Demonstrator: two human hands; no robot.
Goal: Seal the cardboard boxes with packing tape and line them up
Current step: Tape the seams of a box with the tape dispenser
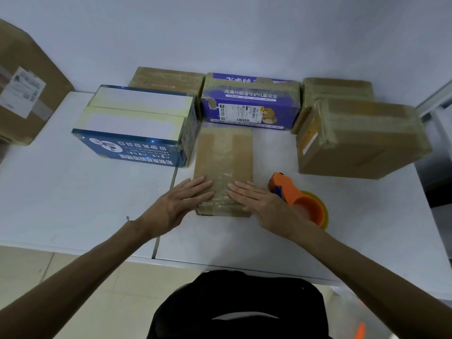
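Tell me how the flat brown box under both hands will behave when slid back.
The small brown box lies low and flat, so it will probably slide rather than tip. Its glossy tape and the smooth white table suggest little drag. The left hand and right hand press it without visible denting: likely stiff.

The flat box (223, 165) in the middle is matt brown cardboard under a shiny strip of clear tape (223, 177). The white-topped box (137, 121) to the left looks glossy – printed card. The tape dispenser (297, 198) on the right is smooth orange plastic, and the table (73, 192) is smooth, matt white.
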